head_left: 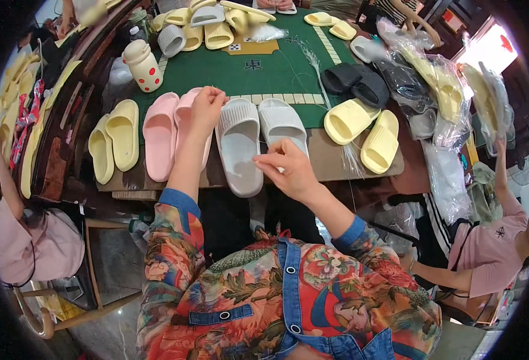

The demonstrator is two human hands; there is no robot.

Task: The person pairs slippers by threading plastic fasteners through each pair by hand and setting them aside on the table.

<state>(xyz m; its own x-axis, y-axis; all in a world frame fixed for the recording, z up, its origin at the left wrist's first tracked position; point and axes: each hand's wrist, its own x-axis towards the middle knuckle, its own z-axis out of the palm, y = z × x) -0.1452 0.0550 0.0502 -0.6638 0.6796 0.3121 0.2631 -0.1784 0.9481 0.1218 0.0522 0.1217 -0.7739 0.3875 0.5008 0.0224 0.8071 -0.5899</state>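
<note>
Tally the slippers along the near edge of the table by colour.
Yellow: 4
Pink: 2
Grey-white: 2
Total: 8
The left hand rests at the pink pair; the right hand hovers by the grey-white pair.

We see the green-topped table [258, 75] bearing slide sandals: left of the grey pair [258, 141], pink [171, 135]; right, yellow [363, 132].

At the table's near edge lie two pale yellow foam slippers [114, 141], two pink foam slippers [167, 133], two grey ribbed foam slippers [258, 135], two more yellow ones [363, 132], two black slippers [356, 81]; farther ones blur, perhaps ten.
</note>
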